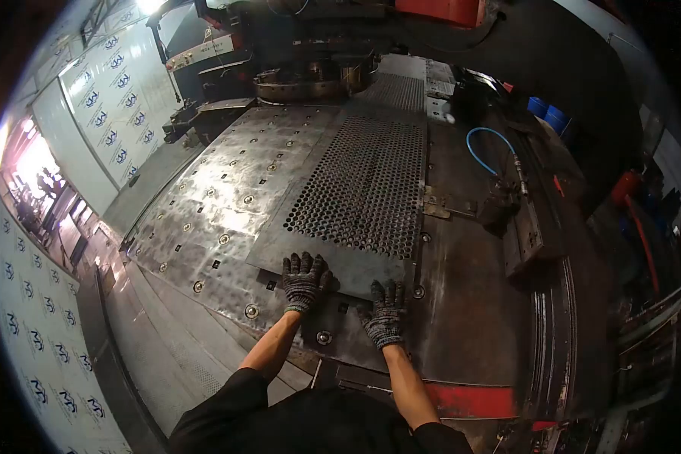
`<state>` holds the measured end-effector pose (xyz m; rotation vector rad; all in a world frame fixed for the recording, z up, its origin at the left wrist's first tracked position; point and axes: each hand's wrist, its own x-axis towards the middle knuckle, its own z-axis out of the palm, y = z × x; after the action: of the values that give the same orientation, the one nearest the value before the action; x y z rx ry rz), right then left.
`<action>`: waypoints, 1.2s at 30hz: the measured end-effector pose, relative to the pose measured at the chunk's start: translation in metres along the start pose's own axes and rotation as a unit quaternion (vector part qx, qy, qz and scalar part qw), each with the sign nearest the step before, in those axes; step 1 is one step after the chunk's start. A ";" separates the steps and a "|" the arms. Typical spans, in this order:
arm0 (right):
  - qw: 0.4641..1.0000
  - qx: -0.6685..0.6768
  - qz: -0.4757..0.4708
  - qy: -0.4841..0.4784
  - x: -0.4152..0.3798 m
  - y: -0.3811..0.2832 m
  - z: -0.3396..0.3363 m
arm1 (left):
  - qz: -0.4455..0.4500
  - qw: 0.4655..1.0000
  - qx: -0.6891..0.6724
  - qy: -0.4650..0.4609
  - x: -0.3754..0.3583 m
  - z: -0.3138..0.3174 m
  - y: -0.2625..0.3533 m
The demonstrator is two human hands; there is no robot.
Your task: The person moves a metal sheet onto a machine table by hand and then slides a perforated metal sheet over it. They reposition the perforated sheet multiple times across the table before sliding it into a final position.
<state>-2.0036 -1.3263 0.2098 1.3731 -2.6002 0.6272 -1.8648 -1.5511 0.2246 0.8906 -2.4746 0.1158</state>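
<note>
Left hand [304, 284] and right hand [386, 312]: fingers somewhat spread, at holed sheet's [333, 259] near edge, apparently to steady it. Sheet extends beyond fingers across desk [231, 193], perhaps touching metal clamp [437, 203].

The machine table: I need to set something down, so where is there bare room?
Left of the perforated sheet, out to the table's left edge, dotted with round studs. Also right of the right hand, up to the dark rails. It is crowded around the clamp and blue hose.
</note>
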 end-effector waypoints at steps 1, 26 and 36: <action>1.000 0.005 -0.006 -0.003 0.001 0.001 0.001 | 0.002 1.000 -0.002 0.001 -0.001 0.002 -0.001; 0.997 -0.040 0.004 -0.068 0.019 0.003 -0.007 | 0.017 0.999 -0.032 -0.024 0.006 -0.004 0.006; 1.000 -0.021 -0.007 0.000 0.022 0.017 0.017 | 0.029 0.998 -0.029 -0.046 0.011 -0.002 0.007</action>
<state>-2.0285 -1.3421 0.1959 1.3779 -2.5853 0.5686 -1.8755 -1.5515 0.2319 0.8185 -2.5760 0.0230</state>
